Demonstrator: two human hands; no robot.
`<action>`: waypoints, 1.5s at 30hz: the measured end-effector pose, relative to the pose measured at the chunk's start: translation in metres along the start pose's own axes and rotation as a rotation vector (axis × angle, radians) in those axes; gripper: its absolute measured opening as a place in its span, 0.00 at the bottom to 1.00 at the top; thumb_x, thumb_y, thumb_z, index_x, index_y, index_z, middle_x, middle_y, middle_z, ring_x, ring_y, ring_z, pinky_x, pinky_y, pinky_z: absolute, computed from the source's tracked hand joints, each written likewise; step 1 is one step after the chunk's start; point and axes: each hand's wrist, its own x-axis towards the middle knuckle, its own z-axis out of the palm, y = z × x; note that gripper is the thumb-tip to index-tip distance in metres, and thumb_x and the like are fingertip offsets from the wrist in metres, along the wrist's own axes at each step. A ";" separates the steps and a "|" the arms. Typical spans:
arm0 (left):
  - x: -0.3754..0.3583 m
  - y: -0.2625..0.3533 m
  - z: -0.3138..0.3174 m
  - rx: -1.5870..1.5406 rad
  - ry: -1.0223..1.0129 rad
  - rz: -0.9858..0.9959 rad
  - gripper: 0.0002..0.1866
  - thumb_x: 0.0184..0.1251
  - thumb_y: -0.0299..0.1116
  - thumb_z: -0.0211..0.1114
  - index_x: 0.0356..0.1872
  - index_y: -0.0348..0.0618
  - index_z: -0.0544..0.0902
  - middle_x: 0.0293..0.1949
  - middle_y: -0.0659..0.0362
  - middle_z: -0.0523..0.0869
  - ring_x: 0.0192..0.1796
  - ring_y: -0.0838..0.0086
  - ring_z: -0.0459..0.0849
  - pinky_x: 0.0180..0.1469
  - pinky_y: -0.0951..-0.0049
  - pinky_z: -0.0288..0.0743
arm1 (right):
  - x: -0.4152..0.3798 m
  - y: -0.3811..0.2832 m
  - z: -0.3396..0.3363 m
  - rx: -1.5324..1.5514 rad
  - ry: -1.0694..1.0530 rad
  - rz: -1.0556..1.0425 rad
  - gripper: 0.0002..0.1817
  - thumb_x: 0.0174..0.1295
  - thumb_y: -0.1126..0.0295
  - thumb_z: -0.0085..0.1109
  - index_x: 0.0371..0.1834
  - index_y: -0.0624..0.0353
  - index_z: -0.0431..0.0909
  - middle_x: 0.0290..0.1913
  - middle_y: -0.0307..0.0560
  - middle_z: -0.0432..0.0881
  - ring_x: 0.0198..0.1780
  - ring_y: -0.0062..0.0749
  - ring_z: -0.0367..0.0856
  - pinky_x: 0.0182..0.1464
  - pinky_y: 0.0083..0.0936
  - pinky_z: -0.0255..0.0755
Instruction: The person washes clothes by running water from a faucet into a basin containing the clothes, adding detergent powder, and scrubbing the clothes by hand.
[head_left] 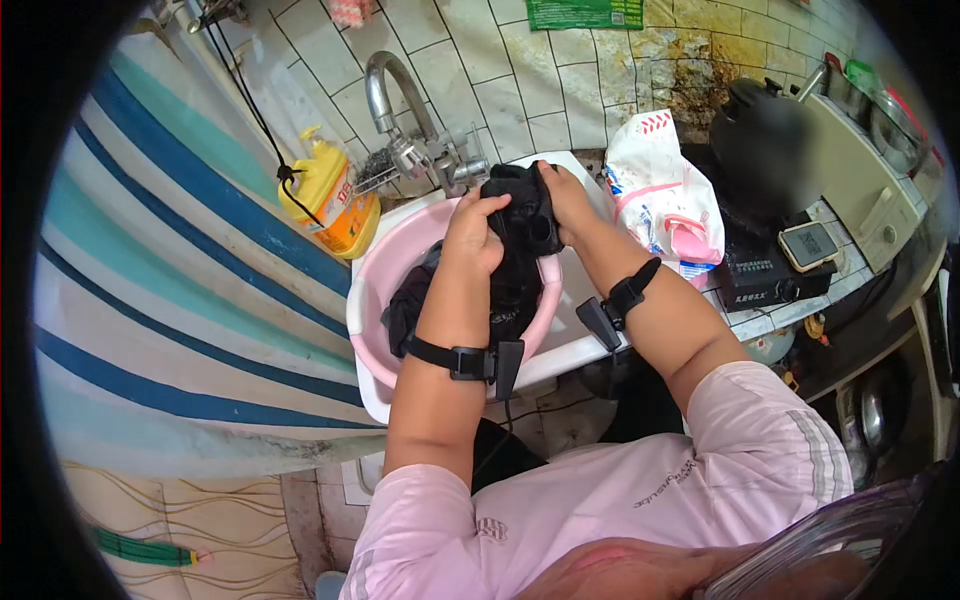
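Observation:
A bunched black garment [522, 210] is held up between my two hands, over the right side of a pink basin [371, 290]. My left hand [473, 228] grips its left side, thumb lying across the dark cloth. On the opposite side my right hand [568, 203] is closed round the fabric near the top. More dark cloth [405, 305] lies inside the basin, partly hidden by my left forearm. The basin stands in a white sink [578, 345], below a metal faucet [405, 150].
A yellow detergent jug [335, 205] stands left of the faucet, beside a striped curtain [190, 270]. To the right are a white-and-pink plastic bag [655, 190], a black stove [765, 285] with a dark pot [755, 150], and a small display device [808, 246].

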 end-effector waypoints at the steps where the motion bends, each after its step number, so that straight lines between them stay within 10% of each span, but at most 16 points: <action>1: 0.000 0.002 -0.001 0.026 -0.006 0.063 0.13 0.57 0.27 0.66 0.43 0.37 0.78 0.39 0.53 0.83 0.43 0.64 0.83 0.52 0.62 0.77 | 0.001 0.000 -0.002 0.007 0.002 -0.001 0.18 0.70 0.57 0.46 0.45 0.65 0.70 0.36 0.49 0.77 0.35 0.37 0.79 0.36 0.36 0.76; 15: 0.029 0.021 -0.052 -0.176 0.574 0.221 0.11 0.72 0.35 0.48 0.42 0.42 0.79 0.38 0.53 0.84 0.37 0.62 0.83 0.40 0.54 0.75 | 0.005 -0.006 -0.002 0.368 0.165 0.015 0.11 0.65 0.69 0.55 0.46 0.62 0.71 0.41 0.48 0.79 0.42 0.36 0.81 0.42 0.34 0.79; 17: 0.040 0.024 -0.073 -0.134 0.492 0.215 0.18 0.65 0.28 0.57 0.55 0.41 0.69 0.47 0.50 0.79 0.42 0.60 0.82 0.43 0.56 0.78 | 0.005 0.000 -0.002 -0.024 -0.081 -0.319 0.14 0.58 0.76 0.57 0.47 0.61 0.71 0.39 0.45 0.79 0.40 0.30 0.79 0.42 0.27 0.76; 22: 0.034 0.043 -0.082 -0.140 0.562 0.413 0.10 0.61 0.22 0.57 0.44 0.33 0.76 0.38 0.50 0.81 0.36 0.59 0.83 0.36 0.55 0.80 | -0.024 0.000 0.007 -0.733 -0.943 -0.418 0.12 0.46 0.76 0.60 0.36 0.60 0.80 0.35 0.42 0.82 0.40 0.28 0.78 0.46 0.25 0.72; 24: 0.028 0.051 -0.076 -0.019 0.590 0.163 0.08 0.59 0.20 0.56 0.39 0.31 0.77 0.32 0.50 0.81 0.31 0.59 0.82 0.32 0.55 0.80 | -0.044 0.005 0.017 -1.081 -1.214 -0.418 0.14 0.47 0.70 0.63 0.39 0.57 0.83 0.38 0.48 0.84 0.42 0.37 0.81 0.47 0.31 0.72; 34: 0.043 0.018 -0.076 0.518 0.591 -0.206 0.29 0.49 0.14 0.59 0.58 0.32 0.68 0.50 0.44 0.77 0.46 0.52 0.81 0.43 0.49 0.76 | -0.053 0.027 0.054 -2.012 -1.532 -0.075 0.17 0.42 0.66 0.67 0.37 0.59 0.86 0.43 0.51 0.84 0.46 0.46 0.81 0.49 0.38 0.72; 45: 0.015 0.009 -0.049 0.584 0.556 -0.040 0.30 0.55 0.13 0.53 0.62 0.41 0.69 0.52 0.47 0.78 0.48 0.56 0.80 0.45 0.56 0.78 | -0.048 0.015 0.040 -1.851 -1.515 -0.070 0.18 0.42 0.64 0.69 0.38 0.58 0.85 0.35 0.53 0.84 0.40 0.47 0.82 0.44 0.39 0.74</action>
